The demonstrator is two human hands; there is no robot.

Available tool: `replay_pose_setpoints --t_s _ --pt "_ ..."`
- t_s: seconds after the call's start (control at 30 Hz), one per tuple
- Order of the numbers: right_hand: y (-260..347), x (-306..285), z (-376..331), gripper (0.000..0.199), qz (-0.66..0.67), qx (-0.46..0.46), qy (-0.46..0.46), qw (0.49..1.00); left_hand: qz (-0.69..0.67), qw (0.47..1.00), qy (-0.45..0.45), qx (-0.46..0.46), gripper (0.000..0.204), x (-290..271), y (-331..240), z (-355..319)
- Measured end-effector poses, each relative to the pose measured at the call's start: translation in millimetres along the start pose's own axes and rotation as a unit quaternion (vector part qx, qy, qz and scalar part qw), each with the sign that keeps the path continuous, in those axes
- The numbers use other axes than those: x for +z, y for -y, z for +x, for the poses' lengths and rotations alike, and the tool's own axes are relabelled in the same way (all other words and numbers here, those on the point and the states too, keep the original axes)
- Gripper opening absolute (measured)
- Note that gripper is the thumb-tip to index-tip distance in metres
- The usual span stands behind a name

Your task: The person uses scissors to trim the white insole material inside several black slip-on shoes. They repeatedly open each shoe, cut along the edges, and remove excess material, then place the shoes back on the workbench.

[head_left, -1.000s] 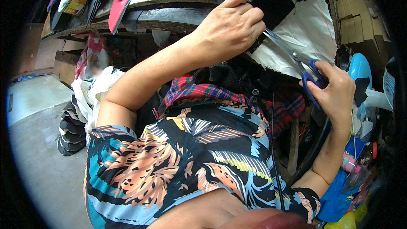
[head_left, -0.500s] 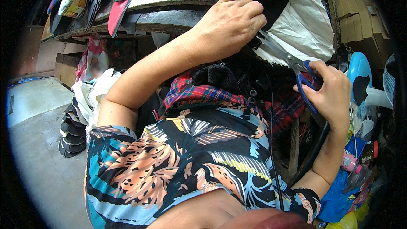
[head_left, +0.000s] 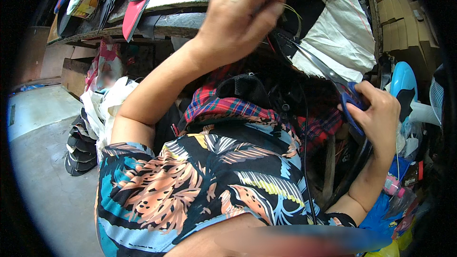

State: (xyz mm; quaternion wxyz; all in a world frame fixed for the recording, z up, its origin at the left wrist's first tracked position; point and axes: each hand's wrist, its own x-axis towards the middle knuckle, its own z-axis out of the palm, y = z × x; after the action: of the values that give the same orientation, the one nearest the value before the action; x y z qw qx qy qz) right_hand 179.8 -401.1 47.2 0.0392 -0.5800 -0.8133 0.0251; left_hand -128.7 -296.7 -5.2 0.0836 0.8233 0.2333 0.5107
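My left hand (head_left: 240, 21) is raised near the top middle, fingers closed on a small dark piece (head_left: 285, 38) with thin yellowish and red threads (head_left: 293, 12) sticking out. My right hand (head_left: 378, 116) at the right grips blue-handled scissors (head_left: 350, 102). Their metal blades (head_left: 316, 64) point up and left, with the tips right at the dark piece under my left fingers. Whether the blades are apart I cannot tell. My patterned shirt fills the lower middle.
A plaid cloth (head_left: 228, 107) and dark fabric lie on my lap. White cloth (head_left: 342, 43) hangs behind the scissors. Red and black cut pieces (head_left: 143, 0) lie on a bench. Dark soles (head_left: 78, 147) are stacked on the floor at left. At right stand cardboard (head_left: 400, 14) and a light blue object (head_left: 402, 83).
My left hand has risen toward the top edge with the dark piece. My right hand with the scissors moved slightly left and the blades stay aimed at the piece.
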Motion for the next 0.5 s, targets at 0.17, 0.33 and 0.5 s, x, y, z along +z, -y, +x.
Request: replay_pose_setpoints --t_s 0.17,0.33,0.5 --pt "-11 -8 -9 0.040 0.061 0.107 -0.025 0.992 0.077 0.994 0.031 0.069 0.022 -19 -8 3" --pt "-20 -10 10 0.040 -0.010 0.116 -0.088 0.989 0.137 0.972 0.157 0.109 0.033 8 -20 -5" --pt "-24 -15 27 0.041 -0.079 0.097 -0.085 0.988 0.134 0.957 0.216 0.138 0.005 8 -28 -2"
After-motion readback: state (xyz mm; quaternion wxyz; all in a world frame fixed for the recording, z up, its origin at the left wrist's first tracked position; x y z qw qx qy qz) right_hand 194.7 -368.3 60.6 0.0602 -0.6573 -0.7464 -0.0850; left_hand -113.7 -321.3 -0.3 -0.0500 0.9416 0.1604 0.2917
